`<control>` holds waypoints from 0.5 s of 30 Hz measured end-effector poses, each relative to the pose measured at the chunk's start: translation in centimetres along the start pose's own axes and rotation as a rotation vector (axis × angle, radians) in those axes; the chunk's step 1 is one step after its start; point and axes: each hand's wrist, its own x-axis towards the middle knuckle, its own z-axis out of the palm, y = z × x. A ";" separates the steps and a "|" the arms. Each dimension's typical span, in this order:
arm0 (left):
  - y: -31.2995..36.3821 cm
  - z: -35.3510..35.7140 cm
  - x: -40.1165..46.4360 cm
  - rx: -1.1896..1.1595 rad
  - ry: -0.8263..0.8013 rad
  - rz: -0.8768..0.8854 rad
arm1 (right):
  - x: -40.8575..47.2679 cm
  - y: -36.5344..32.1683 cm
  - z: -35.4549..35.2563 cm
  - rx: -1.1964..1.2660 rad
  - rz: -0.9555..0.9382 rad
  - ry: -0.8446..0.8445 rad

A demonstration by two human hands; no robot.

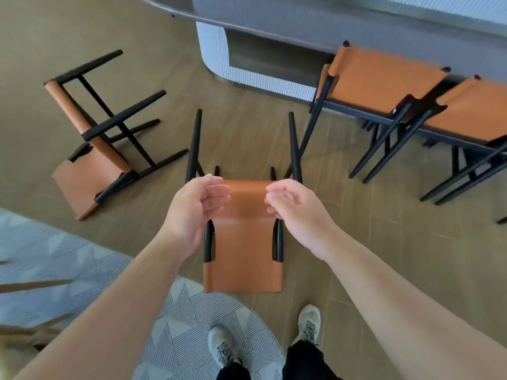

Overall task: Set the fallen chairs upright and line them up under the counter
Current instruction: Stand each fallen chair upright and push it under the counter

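Both grips hover loosely curled, holding nothing: left hand [192, 207] and right hand [296, 212] just over the tan leather, black-framed chair [242, 242] lying on its back on the floor. Next, I judge: seize its frame, tip it upright. Another fallen chair [93, 141] lies left; two upright chairs [384, 83] stand under the grey tabletop [274, 28].
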 end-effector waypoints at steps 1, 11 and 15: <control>-0.5 -0.4 0.5 -0.007 0.008 -0.011 | 0.5 0.4 0.2 -0.007 0.007 -0.003; -7.6 -1.6 5.2 0.037 0.073 -0.073 | 6.3 9.1 2.2 -0.163 0.048 -0.111; -12.3 -1.4 8.0 0.110 0.104 -0.090 | 9.3 14.5 3.6 -0.236 0.043 -0.163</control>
